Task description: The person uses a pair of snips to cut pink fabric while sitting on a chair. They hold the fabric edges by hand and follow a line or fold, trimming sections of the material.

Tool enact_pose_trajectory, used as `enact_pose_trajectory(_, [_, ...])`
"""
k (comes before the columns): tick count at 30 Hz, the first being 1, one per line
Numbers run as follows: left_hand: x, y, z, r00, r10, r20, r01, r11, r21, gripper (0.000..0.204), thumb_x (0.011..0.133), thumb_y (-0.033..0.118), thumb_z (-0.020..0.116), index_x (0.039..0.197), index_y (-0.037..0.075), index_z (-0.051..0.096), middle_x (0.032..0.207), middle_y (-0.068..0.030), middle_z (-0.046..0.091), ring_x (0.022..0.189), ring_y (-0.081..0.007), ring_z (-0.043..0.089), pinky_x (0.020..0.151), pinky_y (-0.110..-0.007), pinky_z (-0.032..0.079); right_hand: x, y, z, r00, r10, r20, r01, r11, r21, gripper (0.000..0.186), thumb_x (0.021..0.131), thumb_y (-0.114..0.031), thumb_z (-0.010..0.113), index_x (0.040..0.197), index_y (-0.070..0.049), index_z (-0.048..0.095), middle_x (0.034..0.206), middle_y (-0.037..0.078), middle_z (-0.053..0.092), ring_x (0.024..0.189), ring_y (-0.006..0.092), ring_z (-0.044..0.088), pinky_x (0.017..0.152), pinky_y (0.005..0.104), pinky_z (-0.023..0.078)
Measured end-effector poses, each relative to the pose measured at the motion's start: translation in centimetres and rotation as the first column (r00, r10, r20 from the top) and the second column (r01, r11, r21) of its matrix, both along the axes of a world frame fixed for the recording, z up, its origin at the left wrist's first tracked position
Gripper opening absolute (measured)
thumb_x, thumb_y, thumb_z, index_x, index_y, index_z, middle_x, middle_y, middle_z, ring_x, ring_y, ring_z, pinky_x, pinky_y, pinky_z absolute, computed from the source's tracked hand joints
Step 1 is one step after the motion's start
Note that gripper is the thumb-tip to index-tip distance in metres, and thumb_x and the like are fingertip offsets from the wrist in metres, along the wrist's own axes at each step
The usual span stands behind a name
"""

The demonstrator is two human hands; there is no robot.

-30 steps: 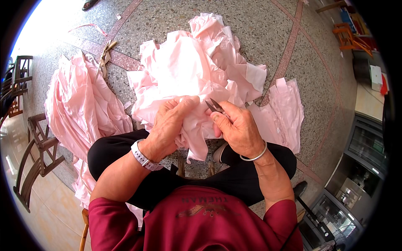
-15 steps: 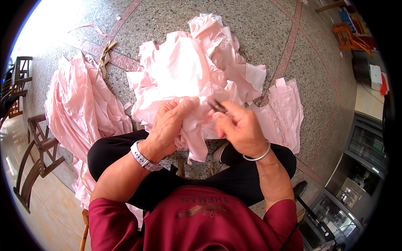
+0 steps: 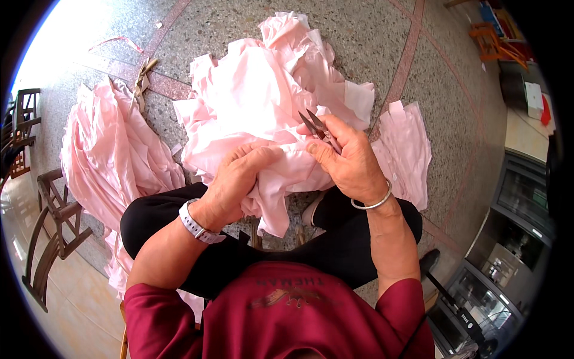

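My left hand (image 3: 235, 179) is closed on the edge of a light pink cloth (image 3: 276, 206), thumb on top, and the cloth's lower end hangs between my knees. In my right hand (image 3: 354, 160) sits a small pair of dark metal thread snips (image 3: 315, 125), blades parted and pointing up and away to the left. The thumb and fingertips of that hand also meet the cloth's edge, which stretches between both hands. Right beyond them lies a large heap of pink cloth (image 3: 245, 78), joined to or overlapping the held part; I cannot tell which.
Another pink cloth bundle (image 3: 113, 137) lies left of my knee, and flat pink pieces (image 3: 405, 152) lie to the right. Beige cloth strips (image 3: 142, 81) rest on the speckled floor (image 3: 203, 30). A wooden chair (image 3: 57, 215) stands at left, grey cabinets (image 3: 520, 197) at right.
My right hand has moved slightly up and right, and the snips, blurred before, now show clearly with parted blades. Its fingertips now meet the cloth's edge. The left hand keeps its hold.
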State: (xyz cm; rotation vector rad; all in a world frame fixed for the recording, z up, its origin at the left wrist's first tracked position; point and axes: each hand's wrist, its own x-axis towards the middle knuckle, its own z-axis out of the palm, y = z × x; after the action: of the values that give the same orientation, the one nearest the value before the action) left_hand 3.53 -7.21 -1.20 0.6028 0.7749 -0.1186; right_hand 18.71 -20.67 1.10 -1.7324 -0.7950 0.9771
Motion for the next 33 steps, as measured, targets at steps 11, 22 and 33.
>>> enact_pose_trajectory(11, [0.5, -0.4, 1.2, 1.000, 0.018, 0.010, -0.018, 1.000, 0.017, 0.013, 0.093, 0.017, 0.064, 0.093, 0.004, 0.065, 0.082, -0.0049, 0.068, 0.065, -0.0103, 0.064, 0.056, -0.024, 0.051, -0.4, 0.1, 0.3, 1.000, 0.009, -0.010, -0.009, 1.000, -0.001, 0.023, 0.092, -0.004, 0.062, 0.115, 0.003, 0.061, 0.096, 0.001, 0.063, 0.086, 0.0053, 0.054, 0.079, 0.0210, 0.046])
enact_pose_trajectory(22, [-0.5, 0.3, -0.1, 0.993, -0.019, 0.115, 0.024, 0.999, -0.039, 0.022, 0.093, 0.018, 0.062, 0.103, -0.001, 0.066, 0.088, -0.0063, 0.069, 0.073, -0.0115, 0.066, 0.064, -0.025, 0.054, -0.3, 0.1, 0.6, 0.999, 0.013, 0.053, -0.011, 0.999, -0.045, 0.020, 0.093, -0.005, 0.061, 0.111, 0.002, 0.060, 0.090, 0.001, 0.061, 0.084, 0.0056, 0.053, 0.075, 0.0219, 0.045])
enact_pose_trajectory(33, [0.1, -0.4, 0.3, 1.000, -0.010, 0.026, 0.010, 1.000, 0.010, 0.016, 0.092, 0.015, 0.066, 0.102, 0.002, 0.067, 0.086, -0.0039, 0.068, 0.071, -0.0089, 0.064, 0.059, -0.023, 0.053, -0.7, -0.1, -0.2, 0.995, 0.004, 0.105, -0.006, 1.000, 0.019, 0.022, 0.094, -0.008, 0.061, 0.114, 0.002, 0.060, 0.086, 0.001, 0.060, 0.078, 0.0049, 0.052, 0.071, 0.0209, 0.045])
